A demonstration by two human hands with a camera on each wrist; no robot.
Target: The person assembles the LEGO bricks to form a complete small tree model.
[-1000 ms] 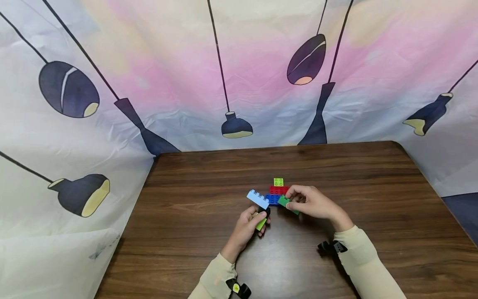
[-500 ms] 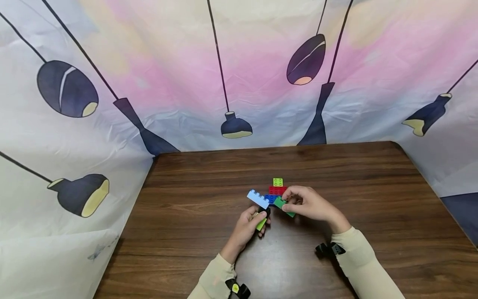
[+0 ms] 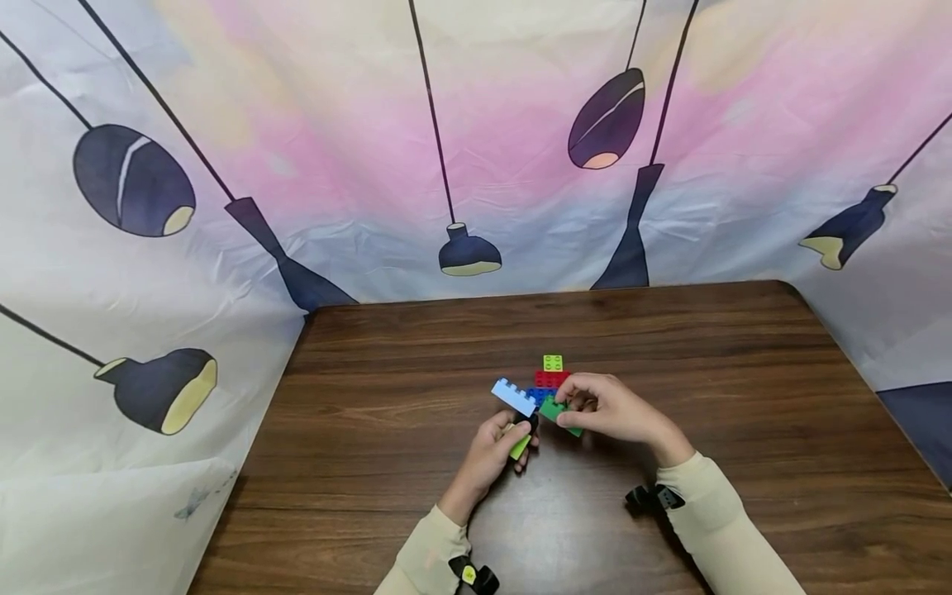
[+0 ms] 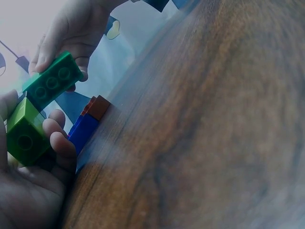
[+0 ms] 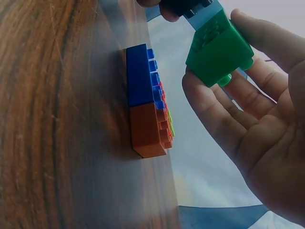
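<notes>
My left hand (image 3: 487,454) grips a joined piece: a lime brick (image 3: 520,445) low in the fingers, a black brick (image 3: 527,420) above it and a long light blue brick (image 3: 513,397) on top, tilted. My right hand (image 3: 617,413) pinches a green brick (image 3: 559,416) between thumb and fingers, just right of the light blue brick. In the left wrist view the green brick (image 4: 53,81) shows its hollow underside, close above the lime brick (image 4: 26,132). Whether they touch, I cannot tell.
Behind the hands on the wooden table (image 3: 387,355) lie a blue brick (image 3: 539,395), a red brick (image 3: 550,379) and a lime brick (image 3: 553,363). An orange brick (image 5: 145,131) stands against the blue one in the right wrist view. A printed cloth (image 3: 521,190) hangs behind the table.
My right hand has moved left and slightly down with the green brick, bringing it nearer the light blue brick. My left hand has stayed nearly still.
</notes>
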